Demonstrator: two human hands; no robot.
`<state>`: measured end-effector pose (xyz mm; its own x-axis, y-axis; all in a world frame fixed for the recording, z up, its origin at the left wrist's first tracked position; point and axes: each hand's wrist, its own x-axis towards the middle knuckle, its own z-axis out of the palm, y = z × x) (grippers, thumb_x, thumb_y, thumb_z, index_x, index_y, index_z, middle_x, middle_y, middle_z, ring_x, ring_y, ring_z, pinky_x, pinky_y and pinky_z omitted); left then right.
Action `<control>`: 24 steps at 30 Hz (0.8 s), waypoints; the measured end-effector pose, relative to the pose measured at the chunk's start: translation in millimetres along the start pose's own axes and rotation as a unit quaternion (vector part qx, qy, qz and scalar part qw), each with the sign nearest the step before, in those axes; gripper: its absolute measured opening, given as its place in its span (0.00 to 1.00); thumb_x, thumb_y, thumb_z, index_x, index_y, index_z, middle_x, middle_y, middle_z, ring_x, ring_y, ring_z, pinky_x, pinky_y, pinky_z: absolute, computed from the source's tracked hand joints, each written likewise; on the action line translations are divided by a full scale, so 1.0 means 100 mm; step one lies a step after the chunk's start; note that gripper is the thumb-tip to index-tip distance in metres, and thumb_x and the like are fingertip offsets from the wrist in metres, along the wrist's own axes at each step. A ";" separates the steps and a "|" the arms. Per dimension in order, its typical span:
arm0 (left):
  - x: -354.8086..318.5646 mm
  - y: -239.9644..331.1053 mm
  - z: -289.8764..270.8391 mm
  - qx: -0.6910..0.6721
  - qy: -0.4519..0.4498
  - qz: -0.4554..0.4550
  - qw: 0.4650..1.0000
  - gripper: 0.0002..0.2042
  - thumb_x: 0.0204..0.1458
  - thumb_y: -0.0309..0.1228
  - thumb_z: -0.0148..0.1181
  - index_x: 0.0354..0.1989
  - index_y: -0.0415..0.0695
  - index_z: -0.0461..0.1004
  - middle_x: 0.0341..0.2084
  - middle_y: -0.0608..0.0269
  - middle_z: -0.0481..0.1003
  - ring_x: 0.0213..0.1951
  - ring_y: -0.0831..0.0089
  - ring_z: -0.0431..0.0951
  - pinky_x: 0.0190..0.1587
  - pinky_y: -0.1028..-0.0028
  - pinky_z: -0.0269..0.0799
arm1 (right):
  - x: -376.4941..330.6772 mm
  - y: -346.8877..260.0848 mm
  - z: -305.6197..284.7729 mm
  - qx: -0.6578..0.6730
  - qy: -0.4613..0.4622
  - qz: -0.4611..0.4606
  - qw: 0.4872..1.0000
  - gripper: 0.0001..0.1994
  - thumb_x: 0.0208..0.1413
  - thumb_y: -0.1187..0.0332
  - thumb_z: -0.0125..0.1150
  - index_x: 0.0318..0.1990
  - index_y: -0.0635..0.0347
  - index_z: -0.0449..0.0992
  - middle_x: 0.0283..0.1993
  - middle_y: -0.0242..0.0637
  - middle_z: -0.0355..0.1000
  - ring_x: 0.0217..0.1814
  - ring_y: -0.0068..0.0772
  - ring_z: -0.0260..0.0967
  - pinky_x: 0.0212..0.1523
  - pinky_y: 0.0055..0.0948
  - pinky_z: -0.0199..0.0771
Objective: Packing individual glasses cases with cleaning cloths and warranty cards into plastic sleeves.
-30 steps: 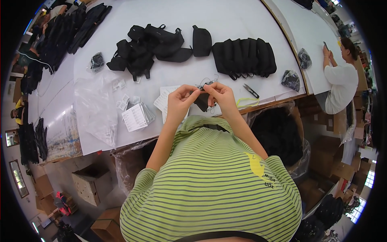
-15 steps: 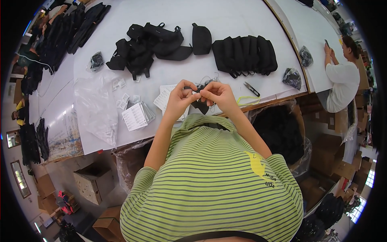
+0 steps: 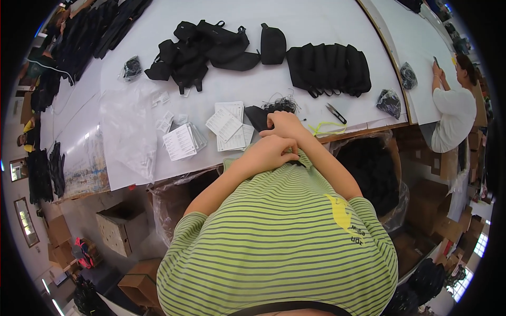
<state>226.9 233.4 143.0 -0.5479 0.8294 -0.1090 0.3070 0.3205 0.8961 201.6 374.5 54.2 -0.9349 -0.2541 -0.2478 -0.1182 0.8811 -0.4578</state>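
Observation:
My right hand [image 3: 284, 124] lies at the near edge of the white table [image 3: 316, 26], its fingers curled onto a small black pouch [image 3: 257, 116]. A tangle of thin black strings [image 3: 280, 105] sits just behind that hand. My left hand [image 3: 268, 154] is drawn back against my green striped shirt, just below the right wrist, with its fingers folded in; whether it holds anything is hidden. Stacks of white paper tags [image 3: 227, 122] lie to the left of both hands.
Small scissors [image 3: 333, 112] and a yellow-green cord [image 3: 327, 128] lie to the right. Behind are a row of black bags [image 3: 329, 68], a heap of black bags [image 3: 205, 47], and clear plastic bags [image 3: 129, 137]. A plastic-lined bin [image 3: 371, 168] stands below; another person [image 3: 448, 108] works at the right.
Both hands were raised together over the table, pinching a thin string between them. They have come down: the right onto the black pouch, the left back against my shirt.

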 end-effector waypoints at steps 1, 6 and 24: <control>-0.01 0.02 0.00 0.003 -0.037 -0.030 0.999 0.07 0.47 0.31 0.63 0.30 0.43 0.74 0.17 0.63 0.67 0.21 0.72 0.68 0.27 0.73 0.63 | 0.01 0.00 0.00 0.039 -0.045 0.048 0.997 0.16 0.37 0.52 0.65 0.29 0.53 0.77 0.30 0.38 0.73 0.36 0.39 0.72 0.36 0.38 0.70; -0.02 -0.08 -0.04 -0.058 0.078 -0.001 0.995 0.09 0.47 0.32 0.63 0.34 0.42 0.73 0.29 0.61 0.72 0.35 0.68 0.71 0.38 0.71 0.66 | -0.09 0.05 -0.14 0.057 0.019 0.051 0.997 0.11 0.41 0.60 0.62 0.29 0.57 0.75 0.26 0.40 0.74 0.31 0.42 0.72 0.33 0.36 0.71; -0.29 0.12 -0.54 0.331 0.334 0.172 0.866 0.12 0.34 0.25 0.63 0.32 0.48 0.76 0.36 0.71 0.75 0.46 0.69 0.70 0.47 0.69 0.59 | -0.99 -0.82 -1.49 0.112 0.219 -0.115 0.962 0.06 0.48 0.72 0.61 0.33 0.61 0.75 0.28 0.38 0.73 0.28 0.37 0.71 0.29 0.27 0.70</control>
<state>204.5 188.0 180.5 -0.5954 0.5490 0.5865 0.7988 0.4826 0.3592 253.8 386.8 243.9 -0.9498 -0.1963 0.2438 -0.3097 0.7017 -0.6416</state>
